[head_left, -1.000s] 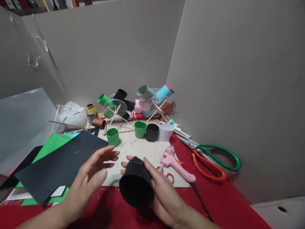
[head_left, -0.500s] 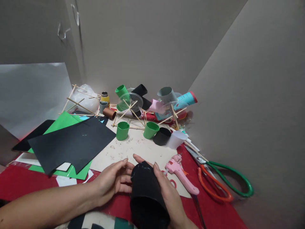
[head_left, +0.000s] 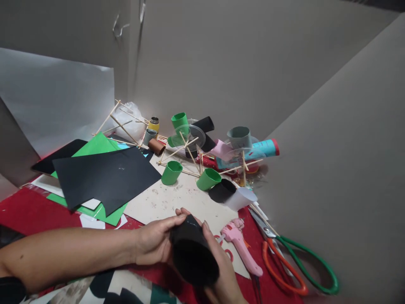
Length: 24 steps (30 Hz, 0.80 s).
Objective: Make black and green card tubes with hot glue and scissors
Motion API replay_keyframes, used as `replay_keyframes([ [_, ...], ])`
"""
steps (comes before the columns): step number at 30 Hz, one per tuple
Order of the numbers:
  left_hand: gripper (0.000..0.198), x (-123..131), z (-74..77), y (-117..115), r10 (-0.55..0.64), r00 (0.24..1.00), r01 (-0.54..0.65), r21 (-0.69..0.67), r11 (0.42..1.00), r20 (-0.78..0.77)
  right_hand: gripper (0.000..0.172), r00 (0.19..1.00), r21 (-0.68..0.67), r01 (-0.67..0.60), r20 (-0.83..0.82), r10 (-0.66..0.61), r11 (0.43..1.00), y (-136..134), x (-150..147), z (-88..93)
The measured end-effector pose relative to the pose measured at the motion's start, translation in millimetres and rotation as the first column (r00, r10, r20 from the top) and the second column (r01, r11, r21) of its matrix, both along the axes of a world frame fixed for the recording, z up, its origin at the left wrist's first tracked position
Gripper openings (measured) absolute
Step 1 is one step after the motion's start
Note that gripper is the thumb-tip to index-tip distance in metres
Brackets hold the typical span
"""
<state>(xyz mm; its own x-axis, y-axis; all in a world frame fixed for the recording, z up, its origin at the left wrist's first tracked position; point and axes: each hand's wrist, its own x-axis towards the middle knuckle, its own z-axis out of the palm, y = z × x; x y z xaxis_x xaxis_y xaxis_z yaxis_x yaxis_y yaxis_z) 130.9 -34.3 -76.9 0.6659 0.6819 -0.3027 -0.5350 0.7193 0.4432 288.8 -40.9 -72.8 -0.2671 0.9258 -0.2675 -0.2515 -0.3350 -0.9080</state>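
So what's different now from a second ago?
The left hand moved rightward to the black tube and now holds it too; before, it was apart. The camera view tilted. The right hand still holds the tube; the pink glue gun and big scissors stayed put.

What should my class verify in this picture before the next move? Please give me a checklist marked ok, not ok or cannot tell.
1. Black paper cylinder supported: ok, the left hand and right hand are both on it.
2. Pink glue gun close by: ok, it lies just beyond the right hand.
3. Glue gun hot: cannot tell, nothing visible shows its heat.
4. Scissors apart from the hands: ok, they lie to the right of the glue gun.
5. Paper stacked neatly: not ok, the large black sheet lies askew over the green sheet.
6. Glue on the cylinder dry: cannot tell.
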Motion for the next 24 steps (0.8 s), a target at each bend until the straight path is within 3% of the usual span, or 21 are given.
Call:
replay_keyframes([
  [4, 0.037, -2.9, 1.2, 4.1, 0.062, 0.995, -0.060, 0.027, 0.998, -0.080, 0.053, 0.999, 0.029, 0.050, 0.012, -0.051, 0.998, -0.1, 7.6, 16.0],
  [6, 0.038, -6.4, 1.4, 8.2, 0.088, 0.989, -0.081, 0.066, 0.995, -0.119, 0.058, 0.983, 0.160, 0.157, 0.073, -0.170, 0.974, -3.0, 17.4, 25.6],
  [8, 0.039, -9.8, 0.8, 12.8, 0.106, 0.978, -0.088, 0.106, 0.990, -0.177, 0.055, 0.921, 0.375, 0.263, 0.175, -0.347, 0.889, -8.9, 27.9, 34.5],
  [9, 0.040, -11.1, 0.2, 15.0, 0.108, 0.971, -0.084, 0.115, 0.990, -0.215, 0.050, 0.880, 0.494, 0.257, 0.235, -0.412, 0.831, -12.2, 32.1, 38.4],
  [11, 0.042, -12.2, -1.2, 18.3, 0.113, 0.952, -0.086, 0.106, 0.991, -0.284, 0.043, 0.810, 0.722, 0.083, 0.352, -0.469, 0.686, -16.8, 37.0, 44.8],
  [13, 0.042, -11.8, -2.5, 20.1, 0.118, 0.943, -0.097, 0.083, 0.992, -0.310, 0.042, 0.745, 0.840, -0.254, 0.487, -0.457, 0.480, -16.0, 36.2, 49.3],
  [15, 0.041, -10.7, -3.5, 20.5, 0.121, 0.944, -0.103, 0.074, 0.992, -0.308, 0.041, 0.628, 0.783, -0.557, 0.616, -0.476, 0.277, -10.0, 31.0, 51.8],
  [16, 0.040, -10.2, -4.0, 20.2, 0.125, 0.944, -0.106, 0.078, 0.991, -0.305, 0.038, 0.561, 0.729, -0.650, 0.650, -0.512, 0.214, -6.1, 27.7, 52.3],
  [18, 0.041, -9.4, -4.6, 19.1, 0.139, 0.939, -0.112, 0.102, 0.988, -0.316, 0.032, 0.468, 0.651, -0.744, 0.667, -0.580, 0.149, 1.0, 21.0, 51.8],
  [20, 0.042, -9.2, -4.9, 17.5, 0.146, 0.930, -0.106, 0.135, 0.985, -0.338, 0.030, 0.440, 0.628, -0.768, 0.659, -0.610, 0.125, 5.5, 15.9, 49.8],
  [24, 0.050, -9.8, -4.5, 15.0, 0.077, 0.950, -0.031, 0.155, 0.988, -0.304, 0.031, 0.427, 0.617, -0.776, 0.667, -0.610, 0.132, 8.7, 11.0, 45.0],
])
